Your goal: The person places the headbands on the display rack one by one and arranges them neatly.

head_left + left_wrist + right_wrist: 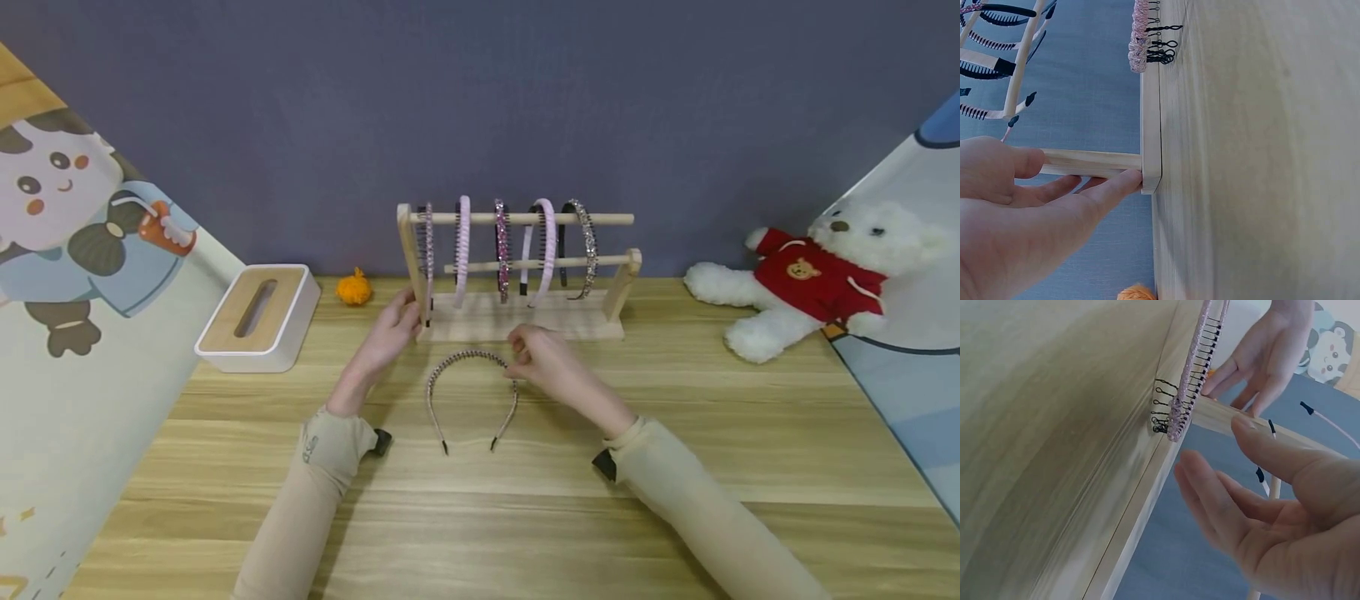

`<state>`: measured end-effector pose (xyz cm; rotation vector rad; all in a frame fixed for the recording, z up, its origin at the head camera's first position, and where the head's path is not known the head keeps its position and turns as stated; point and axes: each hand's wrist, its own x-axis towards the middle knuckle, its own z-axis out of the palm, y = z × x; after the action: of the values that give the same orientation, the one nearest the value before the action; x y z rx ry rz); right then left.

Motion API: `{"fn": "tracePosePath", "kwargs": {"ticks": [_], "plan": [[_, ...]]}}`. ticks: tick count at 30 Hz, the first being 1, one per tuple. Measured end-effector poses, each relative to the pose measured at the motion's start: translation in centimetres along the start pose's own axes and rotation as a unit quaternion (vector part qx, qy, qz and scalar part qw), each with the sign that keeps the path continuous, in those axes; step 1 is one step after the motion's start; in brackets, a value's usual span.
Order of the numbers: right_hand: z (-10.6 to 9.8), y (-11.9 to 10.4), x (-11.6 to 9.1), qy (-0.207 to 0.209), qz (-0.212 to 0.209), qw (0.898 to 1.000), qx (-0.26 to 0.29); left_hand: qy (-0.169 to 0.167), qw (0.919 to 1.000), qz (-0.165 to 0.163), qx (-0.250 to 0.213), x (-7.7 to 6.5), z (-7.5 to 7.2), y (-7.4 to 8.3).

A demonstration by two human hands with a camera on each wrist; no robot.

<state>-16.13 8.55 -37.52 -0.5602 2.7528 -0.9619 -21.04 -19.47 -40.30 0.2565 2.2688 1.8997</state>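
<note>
My left hand [393, 323] is at the left end of a wooden headband rack [525, 329]. Its thumb and fingers hold the rack's upright post [1094, 162], with fingertips low by the base. A beaded headband [472, 353] with comb teeth lies on the table before the rack, its ends toward me. Over its right side is my right hand [546, 360], thumb and fingertips apart with nothing between them. In the right wrist view, those fingertips are close to the headband [1186, 394]. Several headbands, including a pink wrapped one [462, 250] and a glittery one [502, 250], hang on the rack's bars.
A white tissue box [292, 354] with a wooden lid stands left on the table, beside a small orange ball-shaped thing [354, 289]. At the right sits a white teddy bear [813, 271] in a red top. A dark wall [480, 100] rises behind the rack.
</note>
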Motion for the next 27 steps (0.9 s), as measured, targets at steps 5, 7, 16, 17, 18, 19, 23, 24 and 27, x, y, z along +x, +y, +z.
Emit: {"fn": "tracePosePath", "kwargs": {"ticks": [5,7,16,17,18,19,23,24,27], "plan": [[0.3,-0.2,0.7,-0.010,-0.012,0.999,-0.035,0.001,1.0000,0.001,0.004,0.0,0.0,0.1],[0.5,-0.2,0.9,-0.016,-0.016,0.999,-0.046,0.001,1.0000,0.000,0.006,0.0,0.0,0.2],[1.4,0.2,1.0,-0.049,-0.011,0.996,-0.068,0.001,0.9999,0.005,0.013,0.1,0.2,0.1],[1.5,0.2,1.0,-0.051,-0.012,0.996,-0.072,0.002,0.9999,0.005,0.012,0.1,0.2,0.1],[1.5,0.2,1.0,-0.052,-0.012,0.996,-0.076,0.000,0.9999,0.006,0.012,0.1,0.2,0.1],[1.6,0.2,1.0,-0.052,-0.011,0.996,-0.075,0.001,0.9999,0.006,0.011,0.1,0.2,0.1],[1.8,0.2,0.9,-0.051,-0.005,0.996,-0.069,0.000,1.0000,0.006,0.008,0.1,0.1,0.0],[1.9,0.2,0.9,-0.050,-0.004,0.997,-0.065,0.000,1.0000,0.006,0.008,0.1,0.1,0.0],[2.0,0.2,0.9,-0.049,-0.001,0.997,-0.059,0.001,0.9999,0.008,0.008,0.1,0.1,0.0]]}}
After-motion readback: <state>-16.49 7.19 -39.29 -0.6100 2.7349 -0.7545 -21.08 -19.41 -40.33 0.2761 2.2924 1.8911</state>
